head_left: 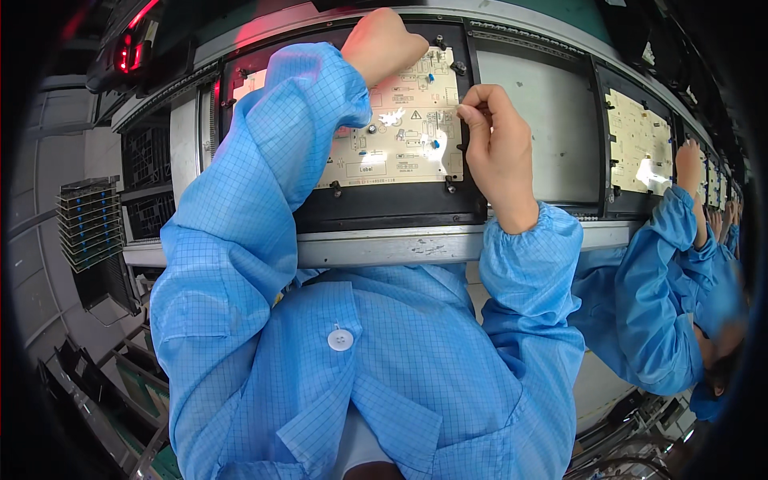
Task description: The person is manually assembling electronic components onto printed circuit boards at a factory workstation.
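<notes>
A cream-coloured circuit board (376,169) with small blue and dark parts lies in a black carrier frame (384,216) in front of me. My left hand (382,46) is curled above the board's far side, its back toward me. Its fingertips are hidden, so what it holds does not show. At the board's right edge my right hand (500,144) is raised, thumb and forefinger pressed together. Anything between those fingertips is too small to make out. Black clips (450,186) stand around the board's edges, and my left sleeve covers part of its left side.
A metal rail (392,247) runs along the near side of the line. To the right, another board (638,144) sits in its frame beside a co-worker's hand (688,166). A rack of stacked boards (90,224) stands at left, below a red-lit device (128,52).
</notes>
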### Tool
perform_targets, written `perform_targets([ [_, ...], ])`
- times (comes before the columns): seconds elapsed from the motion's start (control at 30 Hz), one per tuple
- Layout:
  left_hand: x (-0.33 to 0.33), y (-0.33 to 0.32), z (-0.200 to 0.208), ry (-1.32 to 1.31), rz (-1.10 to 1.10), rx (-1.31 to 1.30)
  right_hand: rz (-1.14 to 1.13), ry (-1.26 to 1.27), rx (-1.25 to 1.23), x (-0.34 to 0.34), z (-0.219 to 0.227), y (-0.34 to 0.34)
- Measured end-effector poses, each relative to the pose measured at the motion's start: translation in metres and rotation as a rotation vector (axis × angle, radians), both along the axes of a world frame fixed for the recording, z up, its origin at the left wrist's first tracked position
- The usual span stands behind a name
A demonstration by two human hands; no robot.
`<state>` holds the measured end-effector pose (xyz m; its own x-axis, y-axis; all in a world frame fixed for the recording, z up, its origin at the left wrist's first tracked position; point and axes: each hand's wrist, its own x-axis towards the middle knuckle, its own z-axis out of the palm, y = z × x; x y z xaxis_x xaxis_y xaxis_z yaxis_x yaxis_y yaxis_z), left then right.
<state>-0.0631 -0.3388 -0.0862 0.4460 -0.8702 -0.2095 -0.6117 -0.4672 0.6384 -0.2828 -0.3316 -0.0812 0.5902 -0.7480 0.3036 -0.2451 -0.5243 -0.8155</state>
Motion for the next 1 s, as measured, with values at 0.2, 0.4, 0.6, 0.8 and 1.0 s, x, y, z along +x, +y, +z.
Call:
perform_targets([
  [0.2,-0.007,-0.002,-0.004,-0.073,-0.047,0.041,-0.053,-0.061,0.174,-0.004,-0.015,-0.003],
  [0.4,-0.025,-0.007,-0.01,-0.194,-0.033,-0.022,-0.083,-0.022,0.373,-0.005,-0.022,-0.01],
  [0.6,-0.02,0.004,0.011,-0.171,-0.159,0.1,-0.012,0.233,0.232,0.003,-0.017,-0.015],
  [0.8,-0.033,0.061,0.013,-0.187,-0.371,0.022,-0.001,0.326,0.141,0.011,-0.013,-0.023],
  [1.0,-0.041,0.073,0.001,-0.128,-0.283,-0.066,-0.035,0.364,0.208,0.013,-0.018,-0.034],
])
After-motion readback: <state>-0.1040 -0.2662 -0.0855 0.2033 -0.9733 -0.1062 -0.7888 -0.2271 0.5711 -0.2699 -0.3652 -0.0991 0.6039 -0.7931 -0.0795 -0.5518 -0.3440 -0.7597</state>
